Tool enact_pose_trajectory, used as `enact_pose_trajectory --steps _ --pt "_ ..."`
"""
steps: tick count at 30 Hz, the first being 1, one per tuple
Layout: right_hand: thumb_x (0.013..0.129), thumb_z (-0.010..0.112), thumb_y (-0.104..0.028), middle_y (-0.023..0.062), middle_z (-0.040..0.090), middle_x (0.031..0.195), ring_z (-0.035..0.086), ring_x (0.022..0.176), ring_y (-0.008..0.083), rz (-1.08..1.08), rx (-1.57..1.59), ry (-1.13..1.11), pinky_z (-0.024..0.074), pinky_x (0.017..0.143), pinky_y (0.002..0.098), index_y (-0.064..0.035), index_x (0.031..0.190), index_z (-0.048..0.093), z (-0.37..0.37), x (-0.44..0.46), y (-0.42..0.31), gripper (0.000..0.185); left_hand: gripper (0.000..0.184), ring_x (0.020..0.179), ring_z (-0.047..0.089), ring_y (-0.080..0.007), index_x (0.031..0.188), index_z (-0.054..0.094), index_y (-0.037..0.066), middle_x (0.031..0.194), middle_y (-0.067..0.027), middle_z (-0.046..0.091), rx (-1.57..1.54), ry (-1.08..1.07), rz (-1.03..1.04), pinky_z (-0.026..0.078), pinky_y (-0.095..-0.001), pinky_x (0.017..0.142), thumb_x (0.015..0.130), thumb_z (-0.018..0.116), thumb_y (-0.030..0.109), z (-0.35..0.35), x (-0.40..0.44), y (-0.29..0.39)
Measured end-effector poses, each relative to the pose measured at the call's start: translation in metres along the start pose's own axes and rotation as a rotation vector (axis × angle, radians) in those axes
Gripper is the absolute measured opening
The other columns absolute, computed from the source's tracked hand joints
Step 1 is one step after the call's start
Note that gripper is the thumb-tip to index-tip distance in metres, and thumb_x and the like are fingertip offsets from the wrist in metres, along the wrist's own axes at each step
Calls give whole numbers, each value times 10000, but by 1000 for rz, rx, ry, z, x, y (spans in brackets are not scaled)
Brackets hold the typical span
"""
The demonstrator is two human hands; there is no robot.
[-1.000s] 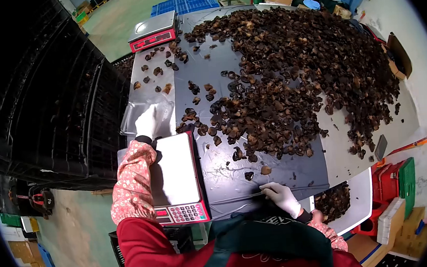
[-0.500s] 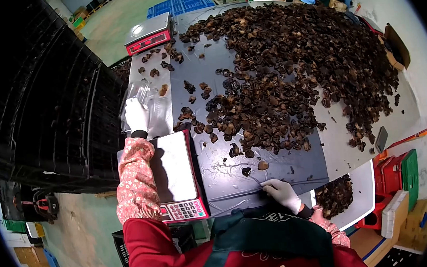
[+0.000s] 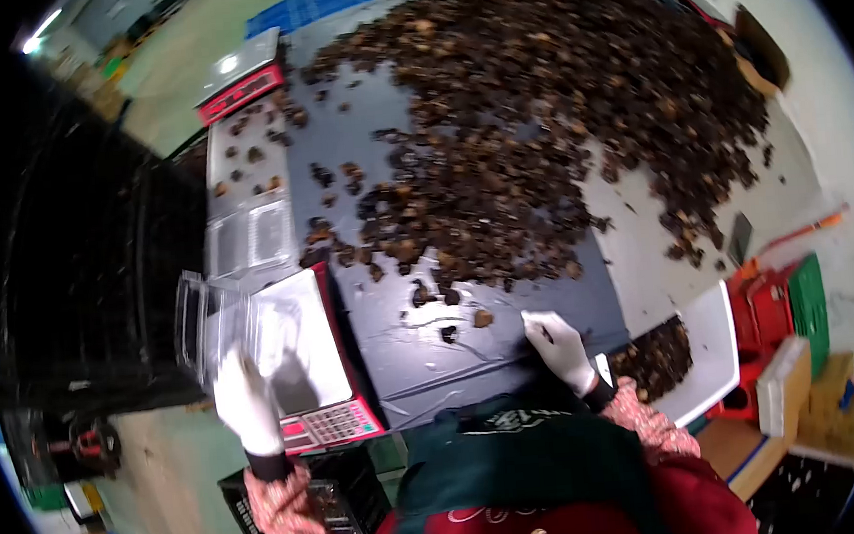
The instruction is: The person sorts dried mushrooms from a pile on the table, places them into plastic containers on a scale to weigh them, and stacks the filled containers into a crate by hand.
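Note:
My left hand [image 3: 247, 407], in a white glove, grips an open clear plastic clamshell box [image 3: 219, 329] by its near side. The box hangs over the left part of the near scale [image 3: 313, 326], which has a white pan and a red keypad. Another clear clamshell box [image 3: 269, 234] lies on the table just beyond that scale. My gloved right hand [image 3: 561, 352] is above the table's front edge, fingers curled together; whether anything is in them is hidden. Left of it are a few loose dark, wrinkled pieces [image 3: 449, 334] that look like dried mushrooms.
A large heap of these pieces [image 3: 535, 108] covers the table's far and right side. A second red scale [image 3: 241, 76] stands at the far left corner. Black stacked crates [image 3: 96, 263] rise on the left. A white bin [image 3: 719, 344] holding more pieces is at right.
My left hand has come back toward me from beyond the near scale, bringing a clear box with it. My right hand has risen slightly, and the camera view has shifted.

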State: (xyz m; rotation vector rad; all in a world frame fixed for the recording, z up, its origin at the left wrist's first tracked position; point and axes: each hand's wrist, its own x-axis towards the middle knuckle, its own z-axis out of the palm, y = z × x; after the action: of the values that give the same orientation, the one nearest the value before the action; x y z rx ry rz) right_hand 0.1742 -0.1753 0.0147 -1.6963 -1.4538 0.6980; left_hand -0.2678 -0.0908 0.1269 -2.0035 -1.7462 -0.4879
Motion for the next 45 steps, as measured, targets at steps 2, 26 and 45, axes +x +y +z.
enact_pose_trajectory --steps 2,26,45 --pt "816 732 -160 176 613 1231 553 1153 359 -209 -192 97 419 1017 409 -6 1250 605 -6 6 23 478 235 788 609 -320 1081 620 46 862 -132 624 13 -140 -32 472 -403 699 865 663 128 -6 -60 -5" --pt "713 764 -552 163 406 1480 483 1231 372 -384 -671 -177 464 960 480 -273 1521 318 -22 292 40 964 520 969 650 -351 1376 515 246 1206 -158 551 -525 -651 68 551 -426 791 882 677 271 178 136 307" --pt "935 605 -131 50 613 1208 574 1083 106 64 983 -310 491 884 262 -33 1304 549 -11 206 -17 386 281 783 564 -106 1202 554 43 1039 -63 599 -1367 -223 -716 488 -250 720 924 557 2 -9 35 116"
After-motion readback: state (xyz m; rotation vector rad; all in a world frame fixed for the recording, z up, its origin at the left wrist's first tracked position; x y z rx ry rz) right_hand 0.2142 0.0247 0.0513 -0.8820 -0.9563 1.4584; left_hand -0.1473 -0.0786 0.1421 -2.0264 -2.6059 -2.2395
